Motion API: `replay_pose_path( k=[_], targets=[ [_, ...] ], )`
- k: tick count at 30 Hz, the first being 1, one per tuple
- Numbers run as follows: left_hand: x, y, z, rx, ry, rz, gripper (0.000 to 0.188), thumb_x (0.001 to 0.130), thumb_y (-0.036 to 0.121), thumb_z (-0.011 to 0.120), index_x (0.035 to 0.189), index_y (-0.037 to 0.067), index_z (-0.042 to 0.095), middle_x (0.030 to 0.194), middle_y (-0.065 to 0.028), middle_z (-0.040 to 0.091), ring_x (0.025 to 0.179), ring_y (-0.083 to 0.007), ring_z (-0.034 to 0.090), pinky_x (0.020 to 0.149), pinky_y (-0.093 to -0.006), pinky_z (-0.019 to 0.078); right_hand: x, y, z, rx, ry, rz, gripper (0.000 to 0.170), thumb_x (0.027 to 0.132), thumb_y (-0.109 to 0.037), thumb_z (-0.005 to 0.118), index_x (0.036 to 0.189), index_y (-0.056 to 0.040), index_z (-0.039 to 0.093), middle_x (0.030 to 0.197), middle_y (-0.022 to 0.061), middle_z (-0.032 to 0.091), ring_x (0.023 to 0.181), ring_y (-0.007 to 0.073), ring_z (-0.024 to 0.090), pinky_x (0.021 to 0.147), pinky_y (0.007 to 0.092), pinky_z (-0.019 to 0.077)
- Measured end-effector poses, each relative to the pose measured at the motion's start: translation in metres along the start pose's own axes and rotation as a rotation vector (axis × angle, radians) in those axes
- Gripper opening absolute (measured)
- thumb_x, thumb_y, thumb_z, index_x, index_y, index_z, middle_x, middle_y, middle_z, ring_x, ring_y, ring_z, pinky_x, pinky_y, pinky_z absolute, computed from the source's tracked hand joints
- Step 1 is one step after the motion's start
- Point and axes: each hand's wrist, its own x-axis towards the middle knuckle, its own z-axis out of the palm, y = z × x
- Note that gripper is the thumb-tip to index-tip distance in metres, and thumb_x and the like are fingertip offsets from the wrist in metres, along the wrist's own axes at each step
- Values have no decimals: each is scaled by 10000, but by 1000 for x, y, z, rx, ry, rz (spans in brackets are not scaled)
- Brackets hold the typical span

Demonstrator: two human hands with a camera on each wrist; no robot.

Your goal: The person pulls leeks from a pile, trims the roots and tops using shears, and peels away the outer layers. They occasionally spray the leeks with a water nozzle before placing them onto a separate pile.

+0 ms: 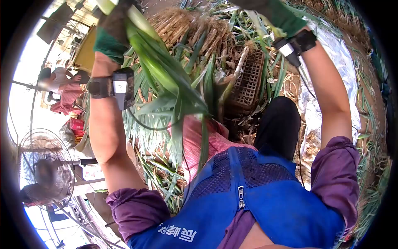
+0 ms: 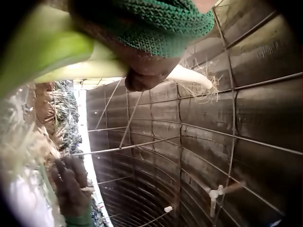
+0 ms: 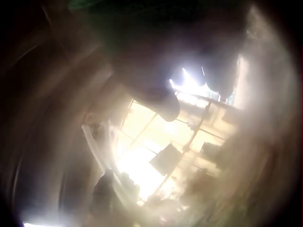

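Observation:
My left hand, in a dark glove with a green cuff, grips a leek at the top left of the head view. The leek's broad green leaves hang down toward the blue vest. In the left wrist view its white root end sticks out past the gloved fingers, with thin roots at the tip. My right hand, gloved the same way, is raised at the top right, beside pale leaf strips. Its fingers look extended and loose in the left wrist view. The right wrist view is dark and blurred.
A heap of leeks with rooty ends lies ahead. A brown plastic crate stands in front of my knee. White sheeting runs along the right. A fan and another person are at left.

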Motion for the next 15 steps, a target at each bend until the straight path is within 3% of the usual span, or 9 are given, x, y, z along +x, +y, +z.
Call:
replay_pose_path(
  k=[1,3,5,6,7,10,12,14,15],
  targets=[
    [-7,12,20,51,89,100,407,983,318,472,1294,61,527,1060,-103,640,925,-205,629,825,-324,522,-1,-35,19,747,2,-119,291,927,-193,624,1187,-63,619,984,23,657,781,137,579,716,247,479],
    [-24,42,42,1213,-32,645,345,925,219,573,1224,50,547,1041,-104,649,886,-211,642,814,-320,525,-6,-56,50,665,43,-373,301,930,-191,611,1192,-42,623,1183,159,639,1094,243,622,956,348,508],
    [-16,48,39,924,34,507,510,769,50,706,1239,39,511,1054,-111,650,912,-222,646,843,-315,519,-26,-101,79,632,383,-462,265,854,-200,693,1085,-73,668,951,114,694,873,219,681,799,281,536],
    [-12,53,42,622,140,374,599,719,34,746,1263,27,496,1079,-117,643,957,-227,640,858,-321,516,-43,-121,85,549,333,-476,247,900,-164,617,1107,-32,646,1026,120,685,914,210,668,801,319,550],
    [-23,46,51,1297,120,844,585,727,69,755,1256,21,508,1091,-119,636,986,-232,633,866,-336,514,-51,-132,91,387,308,-451,246,922,-157,576,1111,-12,636,1051,123,683,917,208,662,776,339,556],
    [-40,36,98,1472,422,1147,437,892,-30,531,1326,11,502,1230,-193,604,1131,-318,592,956,-365,493,-66,-140,134,-302,228,-318,285,932,-213,526,1086,3,630,1009,127,683,855,212,657,673,366,552],
    [-44,39,104,1587,411,1160,440,819,1,585,1256,-5,535,1184,-192,621,1077,-314,616,935,-364,507,-85,-110,182,-889,62,-251,347,904,-301,531,1057,-7,633,918,134,680,801,218,652,645,373,532],
    [-44,41,86,1144,217,910,397,872,130,577,1248,8,534,1178,-179,623,1097,-319,602,981,-417,466,-113,-113,183,-749,-350,54,412,860,-390,579,1020,-17,645,909,132,670,823,239,648,722,375,524],
    [-41,45,74,575,95,684,390,899,195,572,1244,15,533,1175,-172,624,1107,-322,595,1004,-443,445,-137,-73,186,-82,-668,-75,438,830,-442,601,977,-34,658,960,118,670,827,262,642,766,348,516]
  ],
)
